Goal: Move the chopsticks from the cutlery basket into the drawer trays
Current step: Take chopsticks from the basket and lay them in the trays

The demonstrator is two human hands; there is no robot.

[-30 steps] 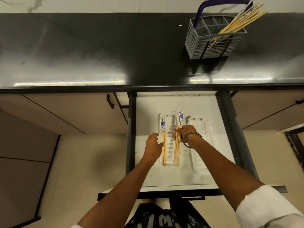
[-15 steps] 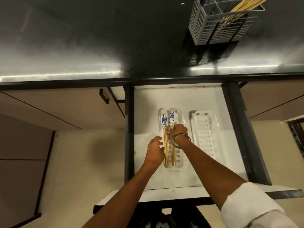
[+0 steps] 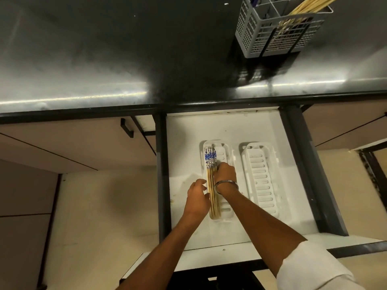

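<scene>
Bamboo chopsticks (image 3: 212,185) between my hands: light, stiff, prone to roll. Right hand (image 3: 225,172) fingers curl against them mid-length; left hand (image 3: 198,195) fingers relaxed alongside.

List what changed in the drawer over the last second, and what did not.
The right hand lowered its raised chopsticks into the left tray and pushed them left, so the two separate bunches now lie as one bundle of chopsticks. The left hand stayed at the bundle's left side. The right tray remains without chopsticks; the cutlery basket keeps its sticks.
</scene>
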